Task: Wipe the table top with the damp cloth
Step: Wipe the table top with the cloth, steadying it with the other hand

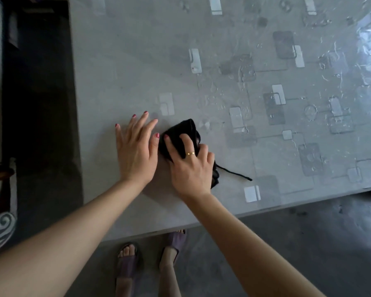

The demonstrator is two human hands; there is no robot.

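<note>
Black fabric, bunched: the damp cloth [180,133] lies on the counter [120,78] near its front edge, pressed under the right hand [189,166].

Right hand: palm down, wrist raised slightly, forearm reaching in from the lower right. Fingers curl over the top of the cloth; grip closed on the cloth, with the index finger extended forward along its left side. A gold ring [190,153] sits on one finger. The fingertips on the far side sink into the fabric and are partly hidden.

Left hand [135,148]: flat on the counter, palm down, fingers spread wide and holding nothing. Thumb lies just beside the left edge of the cloth; whether it touches cannot be told. Nails painted dark pink.

Cloth detail: a thin black strand [234,173] trails from beneath the right hand toward the right, lying loose on the surface. Most of the cloth's lower portion is covered by the hand, so its full shape is not readable.

Counter: grey surface under a clear glossy cover printed with pale and dark rectangles; the right portion shows streaks and droplets with strong glare at the upper right. Far and right edges are cut off.

Below the front edge: two feet in purple sandals [129,262] on a grey floor [287,249]. Left of the counter the area is too dark to make out.
</note>
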